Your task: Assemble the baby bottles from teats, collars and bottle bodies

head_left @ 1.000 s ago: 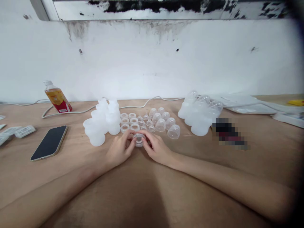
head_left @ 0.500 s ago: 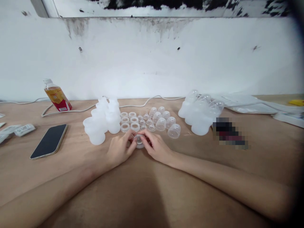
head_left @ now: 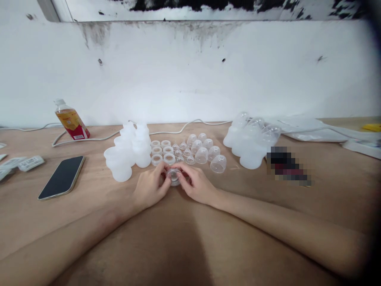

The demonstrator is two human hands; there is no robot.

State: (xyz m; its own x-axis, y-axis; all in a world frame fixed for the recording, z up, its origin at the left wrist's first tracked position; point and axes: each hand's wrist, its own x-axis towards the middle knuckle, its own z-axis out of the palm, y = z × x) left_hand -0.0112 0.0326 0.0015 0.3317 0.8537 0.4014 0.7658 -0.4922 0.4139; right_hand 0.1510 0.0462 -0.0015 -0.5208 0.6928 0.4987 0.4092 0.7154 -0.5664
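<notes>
Between my two hands is a translucent bottle collar ring (head_left: 175,182), low over the wooden table, perhaps with a clear teat in it. My left hand (head_left: 151,185) pinches its left side with thumb and fingers. From the right, my right hand (head_left: 197,186) grips the other side, its thumb near the top rim. Just beyond my fingers stand several more collar rings (head_left: 156,159) in two columns. Beside them are small clear teats (head_left: 187,153) and larger clear dome caps (head_left: 218,163). The fingertips hide part of the held ring.
White bottle bodies (head_left: 121,173) stand in a cluster at left; capped bottles (head_left: 251,157) stand at right. A phone (head_left: 62,177), a drink bottle (head_left: 73,121) and small packets (head_left: 30,163) lie or stand further left. A cable (head_left: 178,132) runs behind. Plastic bags (head_left: 315,133) and a blurred dark item (head_left: 287,167) are at right.
The held ring has tilted slightly, so more of its opening shows. Both hands keep nearly the same place and grip.
</notes>
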